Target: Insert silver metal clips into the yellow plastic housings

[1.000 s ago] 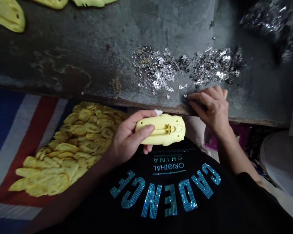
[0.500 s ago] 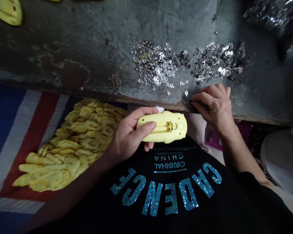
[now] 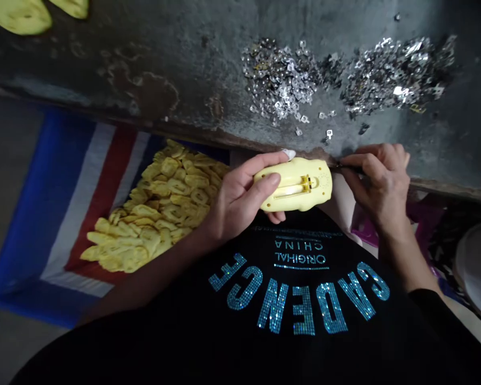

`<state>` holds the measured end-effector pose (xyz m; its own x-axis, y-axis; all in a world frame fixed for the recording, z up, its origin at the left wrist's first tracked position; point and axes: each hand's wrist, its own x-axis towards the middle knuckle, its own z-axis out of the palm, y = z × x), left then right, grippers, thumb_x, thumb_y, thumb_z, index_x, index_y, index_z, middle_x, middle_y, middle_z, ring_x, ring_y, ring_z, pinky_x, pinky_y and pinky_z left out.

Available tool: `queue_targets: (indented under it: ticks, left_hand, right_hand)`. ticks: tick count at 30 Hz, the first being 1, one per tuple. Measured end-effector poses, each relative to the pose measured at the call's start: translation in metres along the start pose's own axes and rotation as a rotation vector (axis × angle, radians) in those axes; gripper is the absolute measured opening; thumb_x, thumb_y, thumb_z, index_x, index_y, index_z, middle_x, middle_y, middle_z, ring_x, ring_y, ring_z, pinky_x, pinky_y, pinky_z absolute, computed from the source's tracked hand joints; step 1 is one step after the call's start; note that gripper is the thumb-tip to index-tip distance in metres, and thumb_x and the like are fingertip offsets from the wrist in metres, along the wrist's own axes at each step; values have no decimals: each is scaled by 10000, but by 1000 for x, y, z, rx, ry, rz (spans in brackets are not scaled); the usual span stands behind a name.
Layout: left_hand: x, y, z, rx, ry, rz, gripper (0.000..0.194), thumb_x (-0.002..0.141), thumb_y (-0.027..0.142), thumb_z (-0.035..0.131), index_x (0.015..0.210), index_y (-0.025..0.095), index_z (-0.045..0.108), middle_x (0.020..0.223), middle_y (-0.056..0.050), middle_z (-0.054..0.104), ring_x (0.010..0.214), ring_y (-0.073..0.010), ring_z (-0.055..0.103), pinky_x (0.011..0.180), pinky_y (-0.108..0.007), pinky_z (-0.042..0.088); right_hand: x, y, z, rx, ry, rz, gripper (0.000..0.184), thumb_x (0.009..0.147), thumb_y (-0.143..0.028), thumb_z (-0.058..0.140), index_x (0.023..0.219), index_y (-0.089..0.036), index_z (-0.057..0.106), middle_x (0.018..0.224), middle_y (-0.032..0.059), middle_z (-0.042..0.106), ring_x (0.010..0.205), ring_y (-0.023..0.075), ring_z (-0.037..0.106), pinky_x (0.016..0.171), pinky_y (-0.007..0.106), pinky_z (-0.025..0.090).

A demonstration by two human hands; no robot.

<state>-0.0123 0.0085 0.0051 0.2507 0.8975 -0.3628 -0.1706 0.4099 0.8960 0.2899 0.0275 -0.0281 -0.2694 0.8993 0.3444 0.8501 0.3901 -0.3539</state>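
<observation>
Your left hand grips a rounded, oblong casing of smooth yellow moulded plastic, just right of centre in your view. Its fingers curl around the far edge, and the thumb lies across the face. A recessed channel with a small darker yellow latch runs along that face, and a cluster of tiny pierced holes sits at the end toward 3 o'clock. A small white scrap shows at the casing's far edge, right at your fingertips.

Your right hand, at about 3 o'clock, has its fingers closed on a thin dark sliver, too small to identify, its tip just beside the casing.

At 1 o'clock, two heaps of small stamped silver metal clips lie on the stained, scuffed grey desk, with a few loose clips nearer your right hand. The desk's rust-marked front edge runs just above both hands.

At 9 o'clock, a heap of yellow plastic shells sits on a blue, white and red striped cloth. Your black T-shirt carries teal rhinestone lettering reading CADENCE and ORIGINAL CHINA.
</observation>
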Motion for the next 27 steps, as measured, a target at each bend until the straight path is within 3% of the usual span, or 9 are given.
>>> queue_targets:
  ticks: [3,6,9,11,19,27]
  left_hand:
    - [-2,-2,0,-16,-9,-1,554,1127,485,771,1616,224,755,1401,-142,890,677,-178,846,554,-260,694]
    - [-5,-2,-1,15,-32,-29,596,1145,502,732,1681,241,727,1534,-159,842,750,-215,888,596,-290,727]
    - [-9,1,2,52,-52,-17,638,1143,520,734,1713,234,705,1551,-161,835,829,-249,912,649,-322,762]
    - [-14,4,5,81,-55,3,631,1143,522,746,1707,242,713,1567,-145,830,892,-260,919,707,-346,788]
    - [-24,15,13,164,-77,36,605,1135,501,765,1682,246,735,1541,-99,844,1084,-316,910,833,-384,807]
    - [-26,20,15,219,-115,49,610,1141,520,760,1678,231,735,1534,-111,850,1061,-323,919,853,-422,818]
  right_hand:
    - [-5,-4,7,61,91,-22,47,1130,-322,754,1115,-302,794,1180,100,867,1076,352,742,947,572,512]
    - [-5,-17,0,376,151,41,40,1102,-330,795,1075,-301,791,1093,52,853,1028,309,773,953,554,575]
    - [2,-36,-16,756,66,163,115,1065,-418,882,1072,-317,826,999,31,823,920,271,777,845,484,641]
    - [9,-45,-27,869,-53,201,157,1034,-461,930,1047,-324,855,951,17,823,844,249,757,775,449,635]
    - [20,-50,-44,929,-288,267,132,1045,-432,922,1053,-302,897,952,-11,843,791,175,695,737,362,551]
    - [33,-54,-54,899,-334,296,204,909,-368,1027,977,-325,839,919,-9,794,783,192,686,701,380,584]
